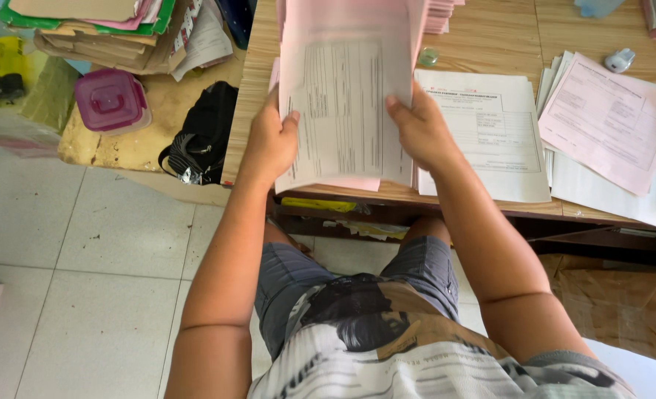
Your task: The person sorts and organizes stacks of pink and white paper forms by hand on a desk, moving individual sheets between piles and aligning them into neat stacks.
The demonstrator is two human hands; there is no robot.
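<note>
I hold a stack of pink and white printed forms [342, 96] upright over the near edge of a wooden desk [490, 37]. My left hand [269, 140] grips the stack's left edge, thumb on the front sheet. On the stack's right edge, my right hand [420, 125] grips with its thumb over the front page. The front sheet is white with faint printed lines, and pink sheets show behind and below it.
A white form pile [490, 133] lies right of the stack, and a pink-topped pile [609, 125] lies further right. A small white object [620, 59] sits at the desk's back. Left of the desk are a black bag [202, 137], a magenta plastic box [110, 100] and stacked folders [106, 29].
</note>
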